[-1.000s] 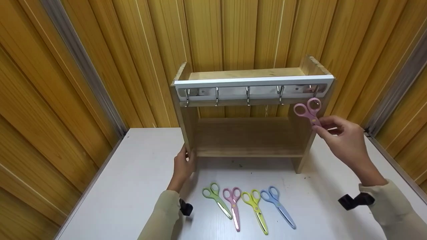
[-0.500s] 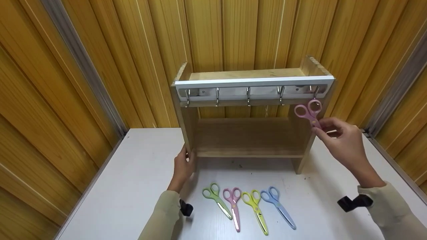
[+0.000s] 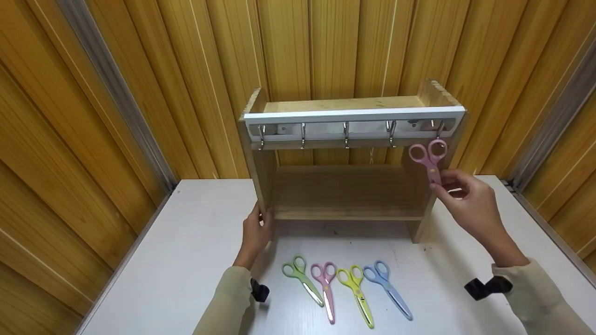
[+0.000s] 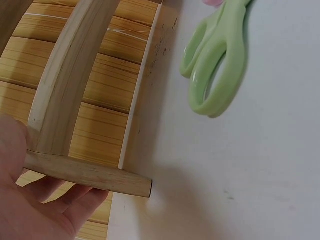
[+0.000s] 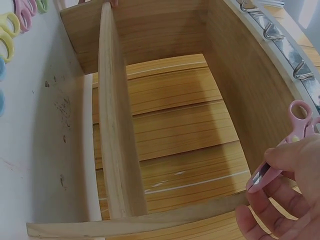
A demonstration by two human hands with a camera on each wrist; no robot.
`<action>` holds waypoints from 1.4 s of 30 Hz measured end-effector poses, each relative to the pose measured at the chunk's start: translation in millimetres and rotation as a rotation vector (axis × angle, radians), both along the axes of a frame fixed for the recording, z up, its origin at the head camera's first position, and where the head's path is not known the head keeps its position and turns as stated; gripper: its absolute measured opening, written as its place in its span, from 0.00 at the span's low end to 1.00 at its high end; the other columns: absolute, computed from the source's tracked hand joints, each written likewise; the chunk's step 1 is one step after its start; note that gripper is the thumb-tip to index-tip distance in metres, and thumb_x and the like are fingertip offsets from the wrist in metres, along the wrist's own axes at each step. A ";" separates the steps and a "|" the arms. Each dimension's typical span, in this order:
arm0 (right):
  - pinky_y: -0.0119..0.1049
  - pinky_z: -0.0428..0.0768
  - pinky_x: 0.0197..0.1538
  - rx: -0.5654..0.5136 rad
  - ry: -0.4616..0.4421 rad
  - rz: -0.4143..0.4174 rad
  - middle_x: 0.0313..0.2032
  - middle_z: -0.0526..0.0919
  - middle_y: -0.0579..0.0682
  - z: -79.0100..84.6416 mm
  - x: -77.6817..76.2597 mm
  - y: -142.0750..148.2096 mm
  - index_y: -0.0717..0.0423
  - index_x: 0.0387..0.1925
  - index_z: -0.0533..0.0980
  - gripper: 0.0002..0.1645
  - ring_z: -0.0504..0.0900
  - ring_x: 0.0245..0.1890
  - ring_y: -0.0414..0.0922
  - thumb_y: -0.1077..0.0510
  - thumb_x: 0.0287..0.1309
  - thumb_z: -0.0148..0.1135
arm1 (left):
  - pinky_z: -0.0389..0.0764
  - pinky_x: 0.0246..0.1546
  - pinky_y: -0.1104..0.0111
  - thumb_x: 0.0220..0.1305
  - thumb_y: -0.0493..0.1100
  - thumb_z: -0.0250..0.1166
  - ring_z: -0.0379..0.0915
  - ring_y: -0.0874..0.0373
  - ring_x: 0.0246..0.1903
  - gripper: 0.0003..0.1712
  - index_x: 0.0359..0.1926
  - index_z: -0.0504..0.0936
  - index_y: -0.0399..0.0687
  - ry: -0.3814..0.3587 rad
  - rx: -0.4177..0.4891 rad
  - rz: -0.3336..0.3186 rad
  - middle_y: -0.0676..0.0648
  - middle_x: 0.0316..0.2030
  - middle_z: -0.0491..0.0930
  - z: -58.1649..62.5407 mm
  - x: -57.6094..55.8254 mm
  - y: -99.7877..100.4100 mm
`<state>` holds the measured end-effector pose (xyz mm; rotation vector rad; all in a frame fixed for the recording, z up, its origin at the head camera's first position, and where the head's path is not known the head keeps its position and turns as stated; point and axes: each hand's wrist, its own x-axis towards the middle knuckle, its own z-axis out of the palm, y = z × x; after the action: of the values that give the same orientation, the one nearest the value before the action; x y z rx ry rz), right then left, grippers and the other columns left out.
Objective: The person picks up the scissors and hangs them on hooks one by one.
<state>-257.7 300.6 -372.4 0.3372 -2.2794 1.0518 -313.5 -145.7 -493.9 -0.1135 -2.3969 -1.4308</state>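
My right hand (image 3: 471, 202) pinches pink scissors (image 3: 433, 170) by the blade end, handle loops up. One loop overlaps the lower end of the rightmost metal hook (image 3: 439, 130); I cannot tell whether the hook passes through it. That hook belongs to a rack (image 3: 326, 128) along the upper front of a wooden shelf (image 3: 344, 211). Low on the shelf's left side panel, my left hand (image 3: 254, 232) grips the wood, fingers behind it in the left wrist view. Closest to that hand on the table lie green scissors (image 3: 302, 279).
On the white table (image 3: 205, 242), in front of the shelf, lie a second pair of pink scissors (image 3: 326, 288), yellow scissors (image 3: 357, 293) and blue scissors (image 3: 387, 288). Several other hooks on the rack hold nothing. Wood-panelled walls (image 3: 335, 46) stand behind and at both sides.
My right hand has shifted slightly left and down, and the pink scissors in it have turned more upright. The left hand stays on the side panel.
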 end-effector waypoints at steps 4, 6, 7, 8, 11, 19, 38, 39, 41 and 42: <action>0.13 0.76 0.41 -0.004 -0.024 0.002 0.39 0.85 0.53 -5.9 0.1 -2.0 0.60 0.49 0.83 0.14 0.79 0.37 0.29 0.59 0.64 0.71 | 0.83 0.56 0.54 0.80 0.40 0.55 0.78 0.41 0.60 0.31 0.78 0.61 0.41 -0.009 -0.001 -0.005 0.36 0.68 0.73 -0.2 0.9 -0.1; 0.13 0.76 0.41 -0.005 -0.037 0.001 0.39 0.85 0.54 -8.1 0.5 -2.9 0.61 0.49 0.82 0.14 0.79 0.37 0.29 0.58 0.65 0.71 | 0.83 0.56 0.55 0.80 0.40 0.54 0.78 0.41 0.60 0.31 0.78 0.60 0.42 -0.018 0.004 -0.003 0.37 0.68 0.73 -0.1 1.2 0.2; 0.13 0.76 0.41 -0.005 -0.043 0.001 0.39 0.85 0.54 -8.9 0.7 -3.4 0.61 0.49 0.82 0.14 0.79 0.37 0.29 0.58 0.65 0.70 | 0.83 0.57 0.55 0.80 0.41 0.54 0.78 0.42 0.60 0.31 0.79 0.60 0.43 -0.023 0.006 -0.002 0.37 0.69 0.72 -0.1 1.2 0.3; 0.13 0.76 0.41 -0.005 -0.048 0.001 0.39 0.85 0.54 -9.5 0.9 -3.8 0.61 0.49 0.82 0.14 0.79 0.37 0.29 0.58 0.65 0.70 | 0.82 0.57 0.56 0.80 0.41 0.54 0.78 0.42 0.61 0.31 0.79 0.60 0.43 -0.028 0.009 -0.001 0.38 0.69 0.72 0.0 1.3 0.4; 0.13 0.76 0.41 -0.001 -0.059 -0.002 0.40 0.85 0.55 -10.3 1.7 -4.7 0.61 0.49 0.82 0.14 0.78 0.37 0.28 0.57 0.66 0.70 | 0.82 0.58 0.57 0.80 0.42 0.54 0.78 0.44 0.61 0.31 0.79 0.60 0.45 -0.041 0.014 0.005 0.39 0.70 0.71 0.5 1.6 0.8; 0.13 0.76 0.42 -0.003 -0.054 0.000 0.40 0.85 0.54 -10.1 2.0 -4.8 0.61 0.48 0.82 0.14 0.79 0.38 0.28 0.58 0.66 0.70 | 0.82 0.58 0.55 0.80 0.42 0.54 0.78 0.43 0.61 0.31 0.79 0.60 0.44 -0.024 0.029 -0.006 0.38 0.70 0.72 0.7 1.4 -0.6; 0.12 0.75 0.41 0.040 -0.074 -0.026 0.41 0.85 0.51 -14.5 6.1 2.6 0.56 0.51 0.82 0.17 0.78 0.38 0.29 0.52 0.67 0.70 | 0.81 0.59 0.54 0.80 0.41 0.55 0.78 0.42 0.60 0.31 0.78 0.61 0.42 -0.032 0.007 -0.002 0.37 0.68 0.74 2.4 2.3 -0.5; 0.12 0.75 0.41 0.045 -0.064 -0.030 0.41 0.85 0.51 -15.5 7.0 3.9 0.57 0.52 0.81 0.17 0.78 0.38 0.28 0.53 0.66 0.70 | 0.81 0.59 0.54 0.80 0.40 0.55 0.78 0.42 0.60 0.31 0.78 0.61 0.42 -0.032 0.010 -0.004 0.37 0.68 0.73 2.2 2.0 -0.5; 0.12 0.75 0.40 0.052 -0.042 -0.038 0.41 0.85 0.52 -17.7 9.2 6.4 0.58 0.53 0.81 0.19 0.78 0.37 0.26 0.54 0.65 0.71 | 0.81 0.59 0.55 0.80 0.40 0.55 0.78 0.43 0.60 0.31 0.78 0.61 0.43 -0.036 0.019 -0.007 0.38 0.69 0.73 2.1 1.3 -0.2; 0.12 0.75 0.40 0.053 -0.033 -0.040 0.40 0.85 0.53 -19.1 10.2 7.5 0.58 0.54 0.80 0.20 0.77 0.37 0.26 0.55 0.64 0.72 | 0.81 0.58 0.55 0.80 0.41 0.54 0.78 0.43 0.61 0.31 0.78 0.61 0.44 -0.036 0.022 -0.008 0.38 0.69 0.72 2.0 0.8 -0.2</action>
<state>-247.4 308.1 -391.4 0.2964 -2.3373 0.9856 -312.8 -145.9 -491.9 -0.0926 -2.4110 -1.4746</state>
